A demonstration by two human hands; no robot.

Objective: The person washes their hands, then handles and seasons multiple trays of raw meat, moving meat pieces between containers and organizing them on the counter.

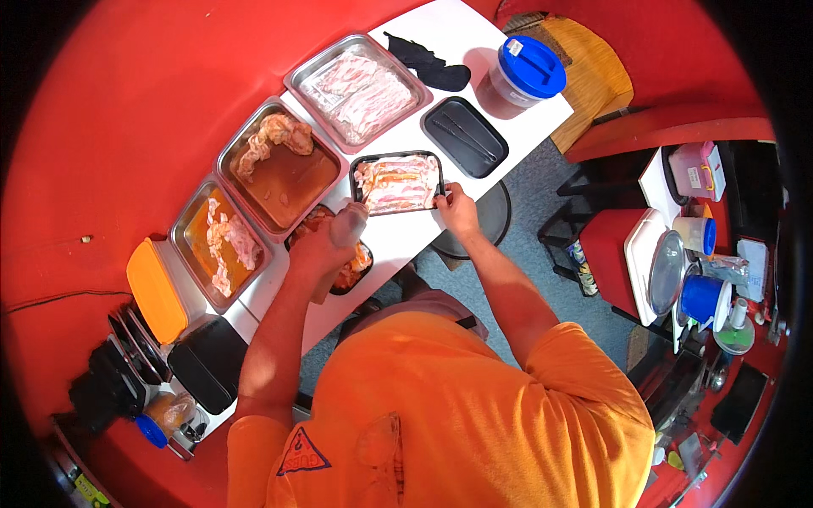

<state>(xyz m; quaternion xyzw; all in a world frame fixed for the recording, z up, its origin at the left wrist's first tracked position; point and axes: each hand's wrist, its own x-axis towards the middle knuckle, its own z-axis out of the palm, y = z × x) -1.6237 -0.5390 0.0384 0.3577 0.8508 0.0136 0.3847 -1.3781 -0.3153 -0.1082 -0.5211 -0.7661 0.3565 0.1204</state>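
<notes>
My left hand (321, 251) is closed around what looks like a squeeze bottle (348, 228), its end towards a small black tray (439, 166). Strips of pale pink raw meat (397, 190) line that tray, with an orange streak of sauce across them. At the tray's near right corner, my right hand (458, 211) grips the rim between thumb and fingers. Under my left hand and forearm sits a second black tray (346, 291) of meat in red-orange sauce, partly hidden.
Along the white table's (406, 238) back stand steel pans: one with pale meat (356, 147), two with sauced meat (279, 233) (219, 305). To the right are tongs (469, 136) in a black tray (438, 130), black gloves (432, 63) and a blue-lidded container (508, 98). An orange-lidded box (155, 292) stands left.
</notes>
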